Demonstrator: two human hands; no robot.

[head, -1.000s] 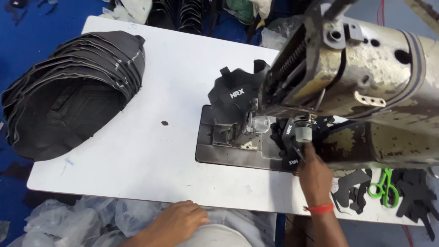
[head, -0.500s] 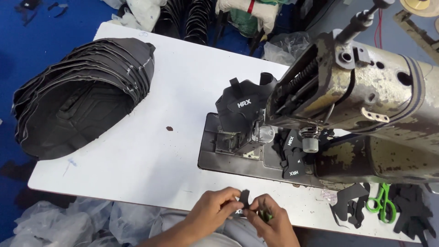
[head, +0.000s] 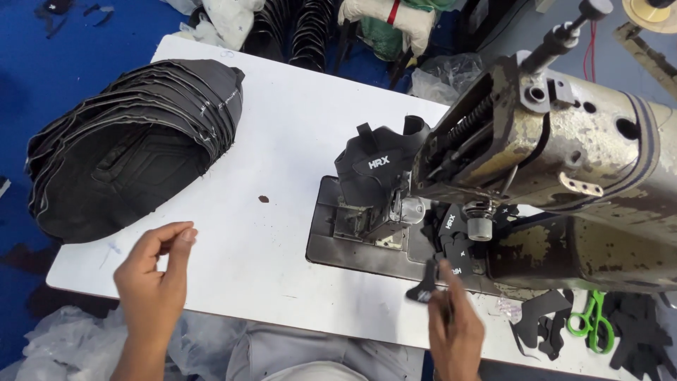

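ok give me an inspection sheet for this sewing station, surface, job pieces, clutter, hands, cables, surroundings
surface: white table, small dark spot near its middle
job's things: black shoe upper under the worn sewing machine; small black cut piece pinched at the machine bed
clutter: big stack of black uppers at the left edge; loose black cut pieces and green scissors at right
hands: left hand raised over the table's near edge, fingers pinched, anything held too small to tell; right hand holds the small cut piece
cables: red thread behind the machine
surroundings: blue floor, plastic bags beyond the table
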